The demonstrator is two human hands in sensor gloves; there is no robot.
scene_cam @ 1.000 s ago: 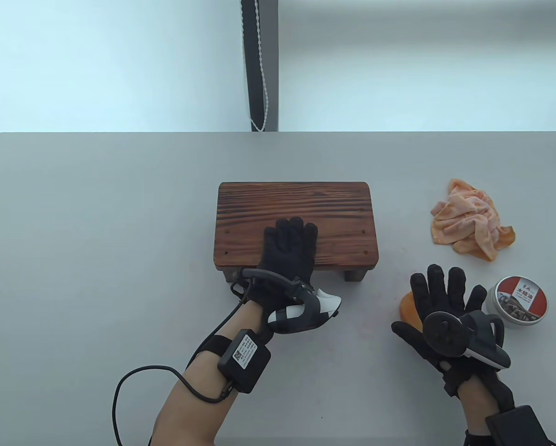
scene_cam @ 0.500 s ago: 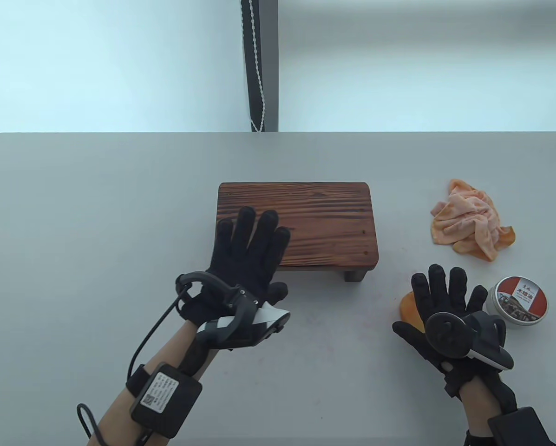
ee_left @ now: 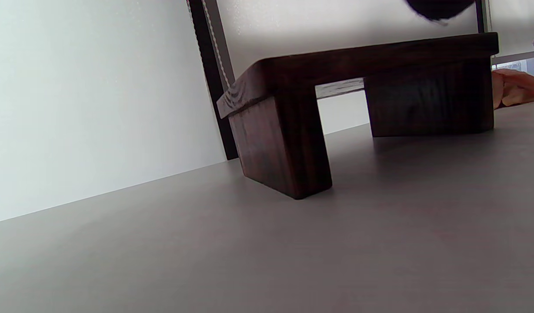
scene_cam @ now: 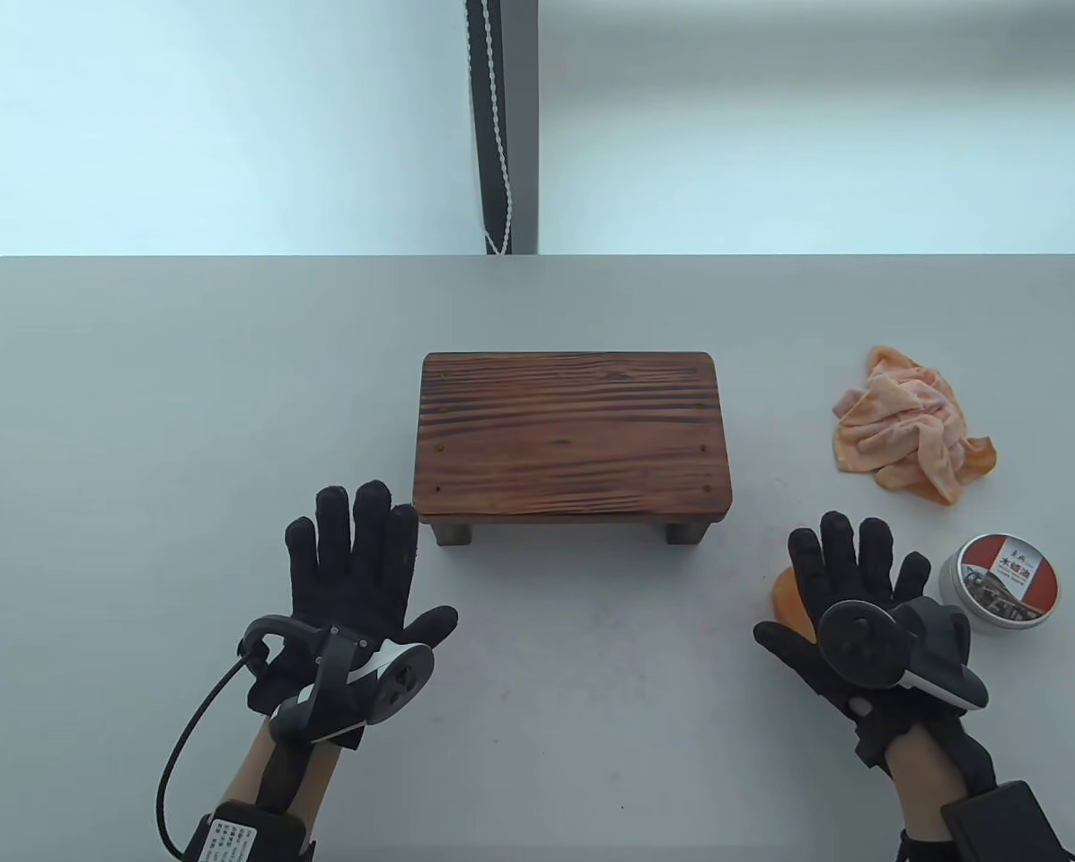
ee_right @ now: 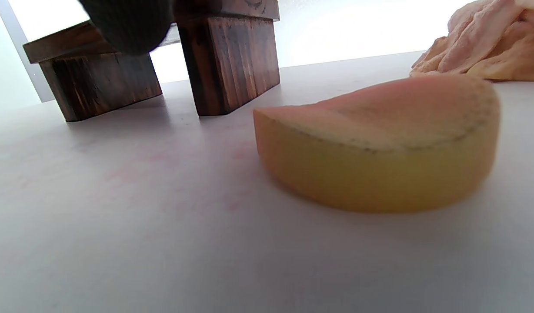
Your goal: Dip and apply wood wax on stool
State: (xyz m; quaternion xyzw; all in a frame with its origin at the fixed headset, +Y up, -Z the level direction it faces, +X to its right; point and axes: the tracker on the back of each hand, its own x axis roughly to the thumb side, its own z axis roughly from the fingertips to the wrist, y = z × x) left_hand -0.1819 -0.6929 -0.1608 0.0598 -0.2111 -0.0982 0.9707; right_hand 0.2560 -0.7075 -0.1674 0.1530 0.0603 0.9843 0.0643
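Observation:
A small dark wooden stool (scene_cam: 573,438) stands at the middle of the grey table (scene_cam: 142,404); it also shows in the left wrist view (ee_left: 358,100) and the right wrist view (ee_right: 162,56). My left hand (scene_cam: 357,575) lies open and flat, empty, left of the stool's front corner. My right hand (scene_cam: 851,584) is open with fingers spread above an orange sponge (scene_cam: 784,600), which lies on the table (ee_right: 380,143); I cannot tell whether the hand touches it. A round wax tin (scene_cam: 1000,584) with a red lid stands closed right of that hand.
A crumpled orange cloth (scene_cam: 914,431) lies at the right, behind the tin; it also shows in the right wrist view (ee_right: 484,43). A dark post with a white cord (scene_cam: 501,126) stands behind the table's far edge.
My left hand has come off the stool's top, moving left and toward me, and now lies open on the table. My right hand has stayed over the sponge.

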